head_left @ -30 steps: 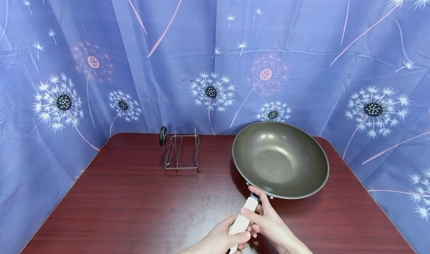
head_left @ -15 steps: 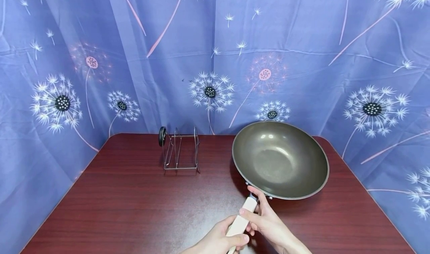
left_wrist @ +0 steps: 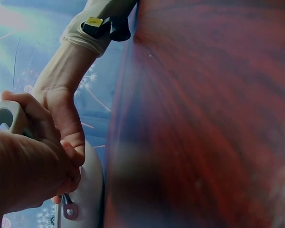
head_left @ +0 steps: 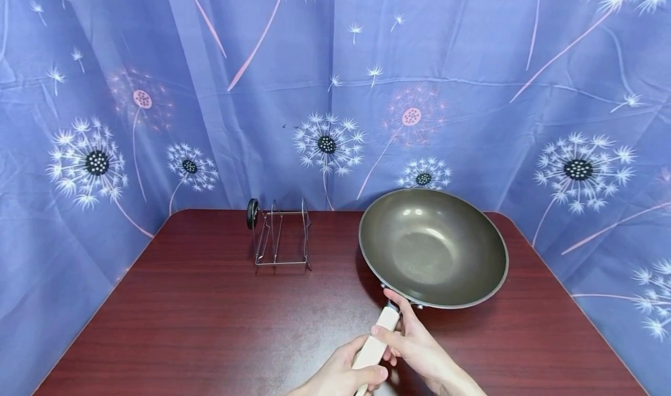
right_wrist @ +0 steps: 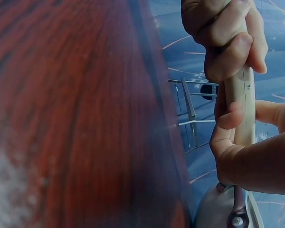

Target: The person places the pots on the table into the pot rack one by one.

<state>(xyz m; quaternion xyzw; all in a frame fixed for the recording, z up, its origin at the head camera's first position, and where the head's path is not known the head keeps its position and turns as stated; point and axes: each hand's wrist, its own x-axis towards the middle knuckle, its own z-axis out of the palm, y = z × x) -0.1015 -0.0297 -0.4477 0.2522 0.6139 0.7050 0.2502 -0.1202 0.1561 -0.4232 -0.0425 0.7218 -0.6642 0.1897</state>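
A wok point(head_left: 430, 253) with a dark grey inside and a cream handle point(head_left: 371, 352) is at the right of the table in the head view, its handle pointing toward the person. The left hand point(head_left: 343, 372) grips the handle near its end, thumb on top. Farther up, the right hand point(head_left: 416, 343) holds the same handle, with its thumb on top and its index finger reaching to the metal neck by the rim. In the right wrist view both hands wrap the handle point(right_wrist: 245, 90), left above right. The handle's hollow end point(left_wrist: 20, 116) sticks out of the left fist in the left wrist view.
A wire rack point(head_left: 280, 263) stands at the back left of the dark red wooden table point(head_left: 199, 326), a black round knob-like piece point(head_left: 253, 214) at its left end. Behind and beside the table hangs a blue curtain point(head_left: 251, 151) with dandelion prints.
The wok and both hands have shifted very slightly left, and the head view itself has drifted a little. Both hands keep their hold on the handle.
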